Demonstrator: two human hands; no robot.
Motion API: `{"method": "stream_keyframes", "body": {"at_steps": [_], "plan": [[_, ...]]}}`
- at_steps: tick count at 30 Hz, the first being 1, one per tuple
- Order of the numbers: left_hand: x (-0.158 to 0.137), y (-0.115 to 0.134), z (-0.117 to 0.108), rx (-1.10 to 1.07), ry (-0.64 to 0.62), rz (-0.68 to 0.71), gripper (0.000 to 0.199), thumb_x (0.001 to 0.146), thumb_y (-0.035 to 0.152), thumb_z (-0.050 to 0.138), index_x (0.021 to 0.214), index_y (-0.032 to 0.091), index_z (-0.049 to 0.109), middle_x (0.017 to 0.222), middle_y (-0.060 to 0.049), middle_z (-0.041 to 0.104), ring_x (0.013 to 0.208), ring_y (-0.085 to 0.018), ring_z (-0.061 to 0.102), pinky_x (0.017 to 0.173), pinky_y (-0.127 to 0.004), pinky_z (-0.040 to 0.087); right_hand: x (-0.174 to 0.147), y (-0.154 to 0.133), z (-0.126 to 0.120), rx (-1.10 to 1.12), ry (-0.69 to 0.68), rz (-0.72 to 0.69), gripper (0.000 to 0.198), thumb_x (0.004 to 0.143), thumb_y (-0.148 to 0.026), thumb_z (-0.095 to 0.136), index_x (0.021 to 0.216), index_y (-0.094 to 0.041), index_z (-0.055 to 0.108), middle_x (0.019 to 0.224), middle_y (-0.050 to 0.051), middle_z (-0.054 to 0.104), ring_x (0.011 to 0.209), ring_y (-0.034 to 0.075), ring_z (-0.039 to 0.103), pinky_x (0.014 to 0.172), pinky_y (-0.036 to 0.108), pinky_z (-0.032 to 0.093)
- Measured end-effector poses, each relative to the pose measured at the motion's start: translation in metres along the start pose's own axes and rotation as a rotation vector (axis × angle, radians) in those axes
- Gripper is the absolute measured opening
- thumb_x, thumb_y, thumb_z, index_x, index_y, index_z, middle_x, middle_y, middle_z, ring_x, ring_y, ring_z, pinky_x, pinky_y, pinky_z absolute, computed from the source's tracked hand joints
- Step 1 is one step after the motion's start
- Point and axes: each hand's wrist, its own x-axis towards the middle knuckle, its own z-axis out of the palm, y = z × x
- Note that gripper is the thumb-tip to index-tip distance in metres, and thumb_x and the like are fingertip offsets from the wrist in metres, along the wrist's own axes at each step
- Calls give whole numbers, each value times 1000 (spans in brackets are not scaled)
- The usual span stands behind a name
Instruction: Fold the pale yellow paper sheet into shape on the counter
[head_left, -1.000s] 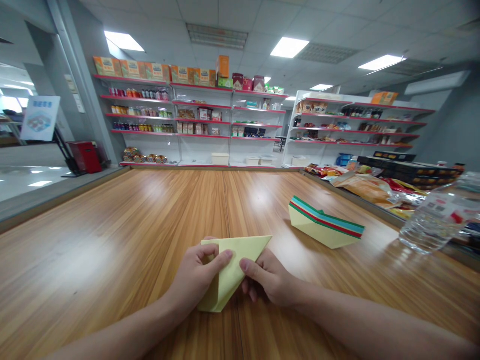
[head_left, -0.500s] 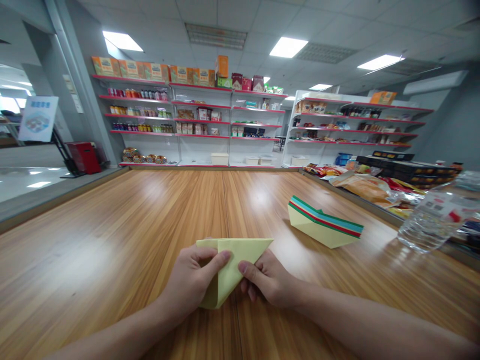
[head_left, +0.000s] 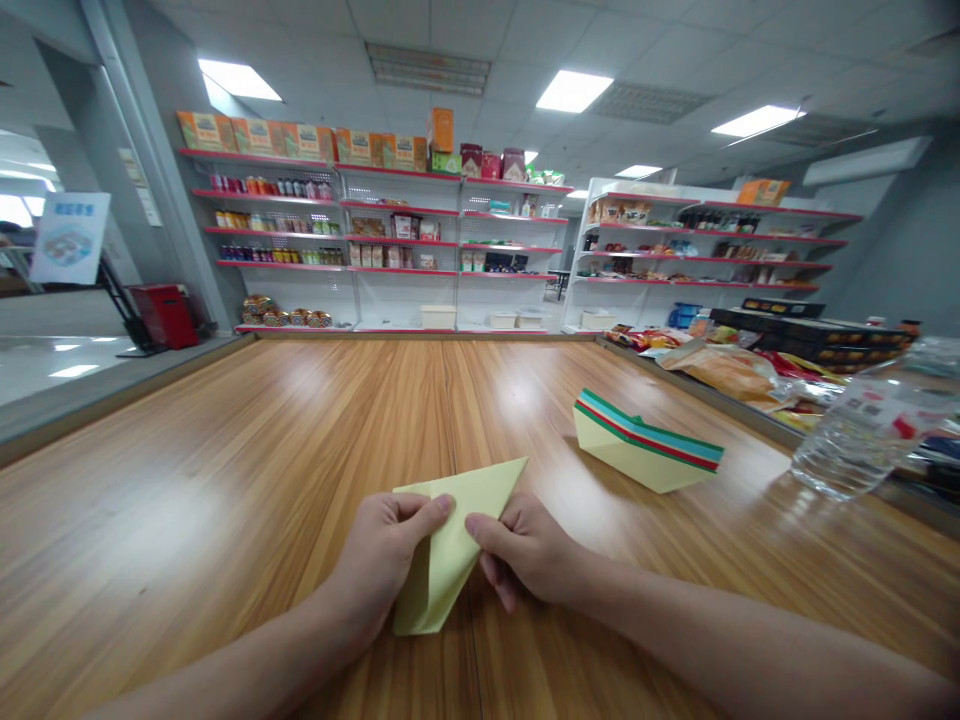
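Note:
A folded sheet of pale yellow paper point(head_left: 459, 540) is held between both hands just over the wooden table point(head_left: 360, 410). My left hand point(head_left: 386, 555) pinches its left part, thumb on the near face and fingers hidden behind. On the right side, my right hand point(head_left: 529, 550) grips the paper between thumb and curled fingers. The paper has a pointed corner at the upper right and a folded flap at the lower left. To the right stands a paper boat point(head_left: 645, 445), pale yellow with green, blue, white and red stripes along its upper edge.
A clear plastic bottle point(head_left: 851, 430) stands at the right. Snack packets point(head_left: 724, 370) and black boxes point(head_left: 817, 335) lie beyond the table's right edge. Shelves point(head_left: 405, 285) of goods line the back. A red box point(head_left: 165, 315) and a sign stand at the left.
The folded paper has tilted, its right corner rising and shifting left, its lower end dropping slightly. My right hand has moved a little left with it. Both hands keep their hold.

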Motion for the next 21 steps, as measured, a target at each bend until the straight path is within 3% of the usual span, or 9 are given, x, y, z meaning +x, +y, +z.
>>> {"method": "stream_keyframes", "body": {"at_steps": [6, 12, 21], "plan": [[1, -2, 1, -81, 31, -8, 42, 69, 50, 63, 54, 11, 63, 48, -4, 58, 42, -13, 49, 42, -23, 31, -1, -4, 4, -17, -149, -43, 55, 86, -51, 42, 49, -11, 52, 40, -2, 48, 29, 4, 40, 29, 13, 26], [1, -3, 3, -144, 6, -39, 40, 70, 47, 64, 55, 10, 62, 44, -2, 53, 41, -13, 49, 41, -23, 31, -5, -13, 6, 19, -145, -6, 59, 85, -55, 39, 48, -11, 51, 37, -1, 46, 26, 4, 38, 26, 13, 23], [2, -2, 4, -170, 38, -40, 42, 66, 50, 66, 53, 11, 61, 44, -2, 54, 40, -12, 47, 40, -23, 32, -1, -6, 7, -37, -125, -59, 58, 86, -53, 40, 47, -11, 51, 38, -1, 47, 29, 3, 39, 28, 12, 25]]}}
